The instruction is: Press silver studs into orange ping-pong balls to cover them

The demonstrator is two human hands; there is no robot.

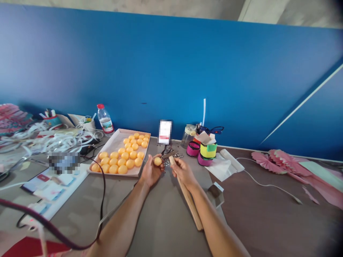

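Orange ball [158, 161]: I see it held above the desk [166, 221], just right of the tray [115, 142].
Left hand [150, 172]: fingers clasped round that ball.
Right hand [183, 172]: gripping the slanted wooden stick [192, 206] near its top end.

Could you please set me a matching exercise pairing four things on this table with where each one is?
1 small yellow ball
2 long wooden stick
3 clear plastic bottle with red cap
4 pink folded paper fans

A at the table's right end
B in the left hand
C beside the pink tray's far corner
D in the right hand

Pairs: 1-B, 2-D, 3-C, 4-A.
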